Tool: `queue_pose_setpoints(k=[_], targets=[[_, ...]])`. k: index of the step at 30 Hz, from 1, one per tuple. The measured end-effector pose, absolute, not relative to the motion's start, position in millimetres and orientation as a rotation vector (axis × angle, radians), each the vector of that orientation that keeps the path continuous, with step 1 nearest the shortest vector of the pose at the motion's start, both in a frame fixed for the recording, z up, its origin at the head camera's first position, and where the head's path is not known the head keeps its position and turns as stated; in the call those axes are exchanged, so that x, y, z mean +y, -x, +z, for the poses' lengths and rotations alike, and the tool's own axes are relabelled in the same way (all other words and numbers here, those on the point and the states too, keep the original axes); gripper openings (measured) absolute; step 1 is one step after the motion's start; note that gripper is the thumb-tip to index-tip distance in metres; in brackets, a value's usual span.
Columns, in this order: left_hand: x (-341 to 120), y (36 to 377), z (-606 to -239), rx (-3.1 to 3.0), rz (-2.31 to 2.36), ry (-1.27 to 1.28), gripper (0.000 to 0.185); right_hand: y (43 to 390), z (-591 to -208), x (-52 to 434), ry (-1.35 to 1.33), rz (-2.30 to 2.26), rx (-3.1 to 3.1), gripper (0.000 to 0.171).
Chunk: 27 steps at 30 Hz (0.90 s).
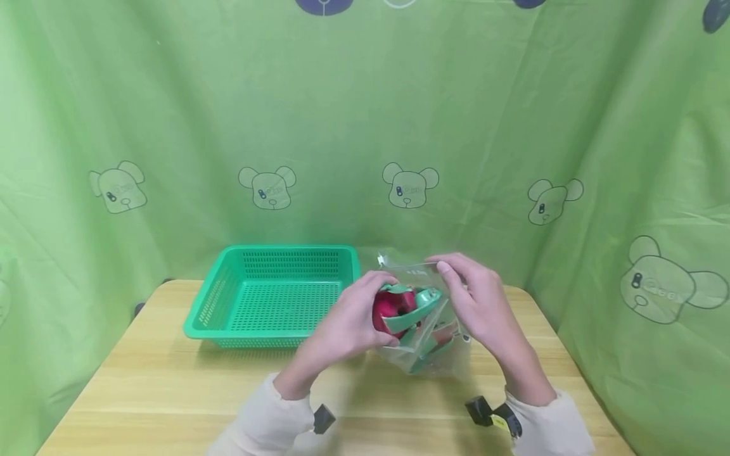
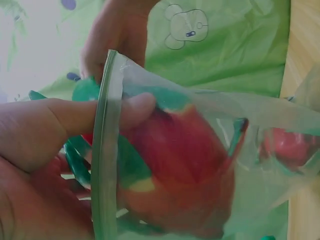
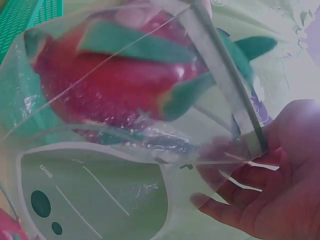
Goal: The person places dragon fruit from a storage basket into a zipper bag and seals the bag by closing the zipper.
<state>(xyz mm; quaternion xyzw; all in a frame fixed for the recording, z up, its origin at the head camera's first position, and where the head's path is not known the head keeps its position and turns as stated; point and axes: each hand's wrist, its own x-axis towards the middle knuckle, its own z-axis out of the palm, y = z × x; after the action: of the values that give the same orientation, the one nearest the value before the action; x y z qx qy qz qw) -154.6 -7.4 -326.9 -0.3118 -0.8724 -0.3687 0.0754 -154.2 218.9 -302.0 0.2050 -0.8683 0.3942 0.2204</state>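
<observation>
A red dragon fruit (image 1: 386, 306) with green scales sits in the mouth of a clear zip bag (image 2: 255, 112). My left hand (image 1: 349, 322) grips it, with the thumb inside the bag in the left wrist view. At the bag's opening, my right hand (image 1: 478, 297) pinches the zip edge between thumb and fingers and holds the mouth apart. Deeper in the bag lies another red thing with green parts (image 2: 291, 147), blurred by the plastic. The dragon fruit's green tip (image 3: 257, 47) sticks out past the zip strip in the right wrist view.
A green plastic basket (image 1: 191, 320) stands on the wooden table (image 1: 142, 392), left of the bag. Green curtain (image 1: 342, 126) printed with bear heads hangs behind and at both sides.
</observation>
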Motion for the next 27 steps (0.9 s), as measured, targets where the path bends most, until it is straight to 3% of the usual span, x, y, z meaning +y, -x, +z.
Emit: queue_pose_setpoints(k=[9, 27], targets=[[12, 147, -320, -2.734, -0.665, 0.835, 0.085, 150, -302, 217, -0.540, 1.076, -2.383, 0.026], [19, 151, -328, -2.667, -0.899, 0.872, 0.084, 147, -303, 219, -0.505, 1.069, -2.348, 0.028]])
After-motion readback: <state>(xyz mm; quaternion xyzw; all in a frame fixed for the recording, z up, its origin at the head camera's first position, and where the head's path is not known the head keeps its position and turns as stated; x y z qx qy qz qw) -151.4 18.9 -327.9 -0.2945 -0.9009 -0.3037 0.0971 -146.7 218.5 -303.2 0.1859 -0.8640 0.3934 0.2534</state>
